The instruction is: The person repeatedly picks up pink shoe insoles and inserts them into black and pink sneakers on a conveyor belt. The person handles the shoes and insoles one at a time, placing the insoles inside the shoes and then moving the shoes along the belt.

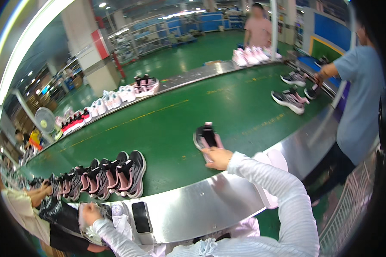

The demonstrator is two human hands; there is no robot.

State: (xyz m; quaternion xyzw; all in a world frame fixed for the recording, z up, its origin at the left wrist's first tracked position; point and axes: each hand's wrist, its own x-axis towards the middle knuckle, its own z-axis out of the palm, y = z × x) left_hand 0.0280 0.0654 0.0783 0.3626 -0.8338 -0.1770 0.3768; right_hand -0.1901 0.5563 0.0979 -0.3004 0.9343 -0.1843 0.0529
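My right hand [219, 158] reaches over the green belt [171, 124] and grips a black sneaker with pink parts [208, 136] by its near end. My left hand [89, 214] is low on the left, over a clear-walled container [83, 225] beside the metal ledge. Motion smears its fingers, and whether they hold anything cannot be made out. Close beyond it, a row of black and pink sneakers [133, 173] stands on the belt.
A phone [142, 217] lies on the metal ledge [201, 205]. White and red shoes [111, 99] line the far ledge. At right, a person in blue [358, 90] handles sneakers near loose ones [288, 101]. Another person's arms [40, 192] are at left. A person stands beyond the belt [258, 32].
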